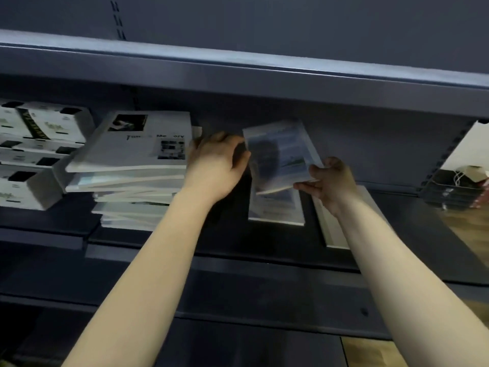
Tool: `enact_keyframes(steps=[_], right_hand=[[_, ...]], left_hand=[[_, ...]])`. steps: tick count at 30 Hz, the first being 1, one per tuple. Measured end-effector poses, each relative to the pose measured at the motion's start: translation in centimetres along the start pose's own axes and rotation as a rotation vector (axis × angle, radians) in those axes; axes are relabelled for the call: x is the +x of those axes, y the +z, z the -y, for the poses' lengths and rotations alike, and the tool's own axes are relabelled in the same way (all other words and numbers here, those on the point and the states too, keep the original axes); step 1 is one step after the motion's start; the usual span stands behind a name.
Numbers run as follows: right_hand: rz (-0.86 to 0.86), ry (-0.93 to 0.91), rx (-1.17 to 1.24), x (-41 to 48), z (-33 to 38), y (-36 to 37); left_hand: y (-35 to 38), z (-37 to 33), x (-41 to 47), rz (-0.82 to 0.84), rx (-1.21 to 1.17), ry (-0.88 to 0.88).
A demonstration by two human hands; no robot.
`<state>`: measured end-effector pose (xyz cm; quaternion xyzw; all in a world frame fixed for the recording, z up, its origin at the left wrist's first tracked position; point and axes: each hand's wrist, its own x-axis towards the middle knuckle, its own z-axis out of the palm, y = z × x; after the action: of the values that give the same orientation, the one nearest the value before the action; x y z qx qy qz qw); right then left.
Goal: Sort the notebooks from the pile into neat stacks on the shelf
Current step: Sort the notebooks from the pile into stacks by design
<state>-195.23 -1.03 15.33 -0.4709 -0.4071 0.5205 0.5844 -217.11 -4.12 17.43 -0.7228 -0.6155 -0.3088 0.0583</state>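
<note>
On the far left of the shelf point(238, 247), white boxes point(39, 144) with black and green print are stacked; what they hold cannot be seen. Just beside them stands the pile point(132, 178) of notebooks, white and pale-edged, lying askew on one another. Its top notebook point(132, 144) has a white cover with a small dark picture, a line of black lettering and a dark block of print.

At the right edge of that top cover is the left grip point(214, 165), a bare hand with fingers curled against the pile and thumb reaching toward the next notebook; whether it holds anything I cannot tell.

Right of it, a tilted notebook point(280, 154) is raised off the shelf. Its cover is pale blue and glossy with a blurred picture, and its near edge is pale. Directly under it a flat notebook point(275, 210) of similar look lies on the shelf.

The right grip point(330, 181), also a bare hand, pinches the near right corner of the tilted notebook, thumb on top and fingers beneath. Under this forearm lies another white notebook point(330, 223), flat and partly hidden.

At the far right, a dark basket point(449, 192) holds a tan tag with white string and something red.
</note>
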Motion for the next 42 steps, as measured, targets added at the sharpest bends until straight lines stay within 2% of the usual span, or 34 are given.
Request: enact_keyframes(steps=[6,12,14,18,20,24,29,34,42], right_hand=[[-0.106,0.16,0.0,1.0,-4.5,-4.4],[-0.134,0.172,-0.116,1.1,-8.2,-5.3],[-0.138,0.139,-0.237,1.2,-9.3,-5.7],[-0.169,-0.023,-0.78,1.3,-10.3,-6.7],[-0.159,-0.134,-0.939,1.2,-10.3,-6.6],[-0.101,-0.3,-0.982,1.1,-10.9,-5.9],[0.078,-0.369,-1.228,2.0,-13.1,-5.9],[0.06,-0.458,-1.26,2.8,-13.8,-5.9],[0.018,-0.476,-1.275,3.5,-14.1,-5.2]], left_hand=[[5.5,-1.6,-1.1,0.205,-0.023,0.119],[10.9,0.4,-2.7,0.327,0.058,0.056],[11.8,1.0,-3.3,0.33,0.078,0.038],[13.1,1.8,-4.0,0.336,0.075,0.004],[13.7,2.3,-4.2,0.344,0.057,0.001],[14.6,3.1,-4.4,0.334,0.057,0.01],[15.3,4.1,-4.2,0.346,0.065,-0.031],[15.9,4.6,-4.4,0.331,0.042,-0.047],[16.4,5.0,-4.4,0.305,0.04,-0.056]])
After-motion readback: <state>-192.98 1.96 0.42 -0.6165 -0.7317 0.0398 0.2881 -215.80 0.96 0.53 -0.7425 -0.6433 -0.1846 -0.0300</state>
